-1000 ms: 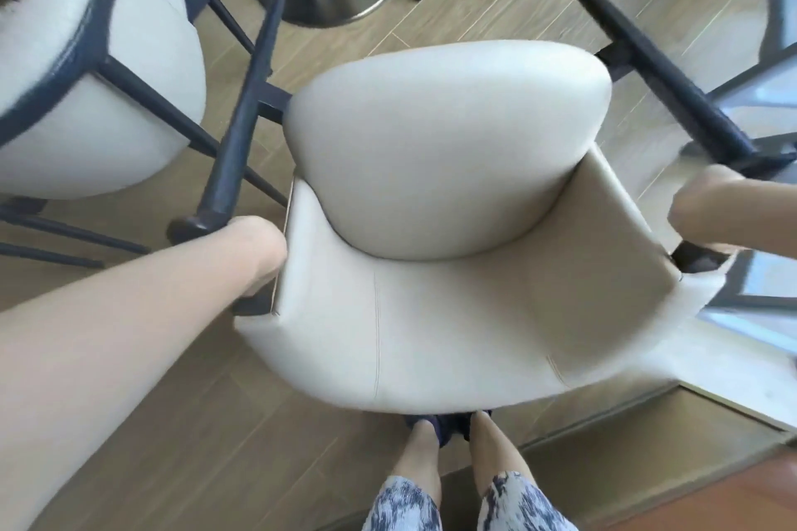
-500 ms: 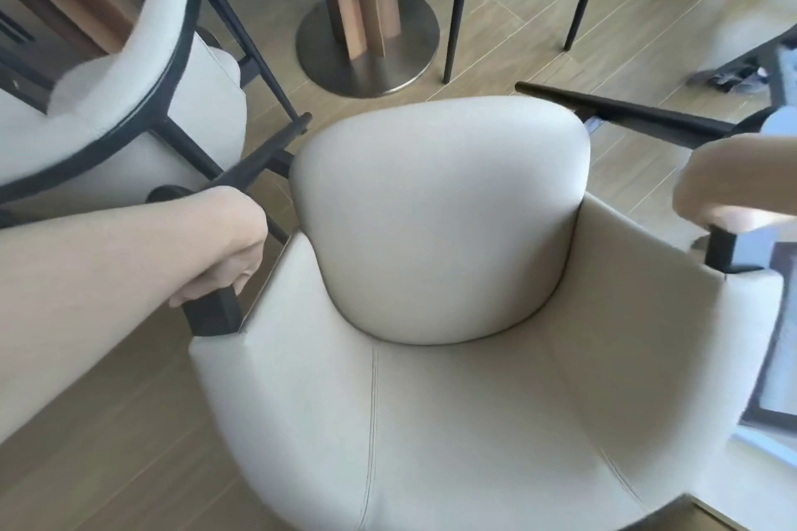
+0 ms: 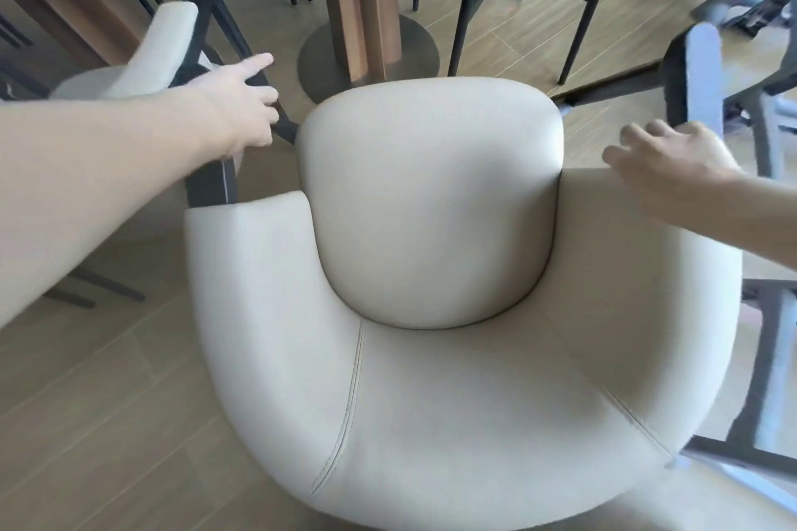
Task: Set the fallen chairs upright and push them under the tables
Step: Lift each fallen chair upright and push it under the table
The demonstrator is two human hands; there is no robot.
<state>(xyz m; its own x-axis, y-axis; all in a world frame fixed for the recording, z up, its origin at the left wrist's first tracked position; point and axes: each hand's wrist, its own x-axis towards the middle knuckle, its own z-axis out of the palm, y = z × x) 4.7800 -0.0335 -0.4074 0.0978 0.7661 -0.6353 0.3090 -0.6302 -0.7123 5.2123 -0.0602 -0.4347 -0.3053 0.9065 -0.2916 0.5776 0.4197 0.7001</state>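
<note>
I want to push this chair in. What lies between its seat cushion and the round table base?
In the head view only bare wooden floor lies between the seat cushion and the round table base.

Bright daylight, blurred edges (wide-angle bend)
</note>
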